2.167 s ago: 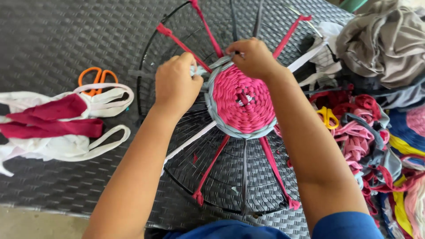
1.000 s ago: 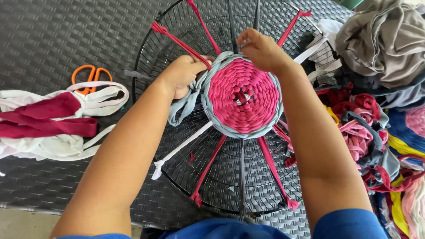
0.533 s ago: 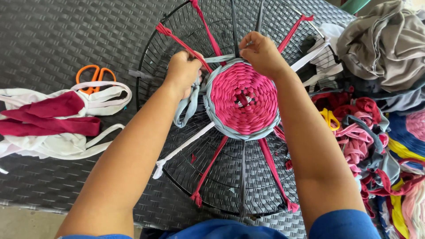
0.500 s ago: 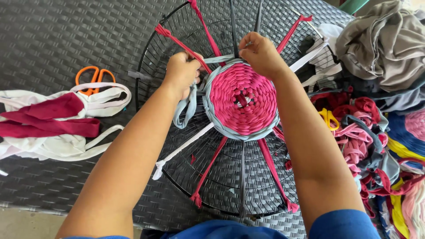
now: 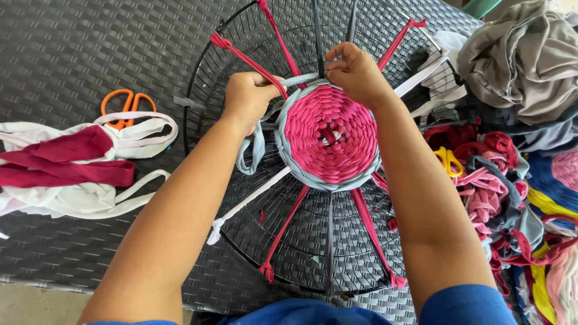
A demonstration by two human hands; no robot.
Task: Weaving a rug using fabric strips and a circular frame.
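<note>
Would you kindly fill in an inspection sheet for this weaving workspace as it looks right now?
Surface: dark woven table.
Job's things: round wire frame with fabric spokes; pink woven disc edged in grey strip.
Clutter: orange scissors, white and maroon strips left; fabric scrap pile, yellow scissors right.
Hands: left hand and right hand grip the strip at the disc's top edge.
Cables: nothing seen.
Surroundings: grey cloth heap.

scissors [image 5: 125,106] left, fabric heap [image 5: 512,180] right
</note>
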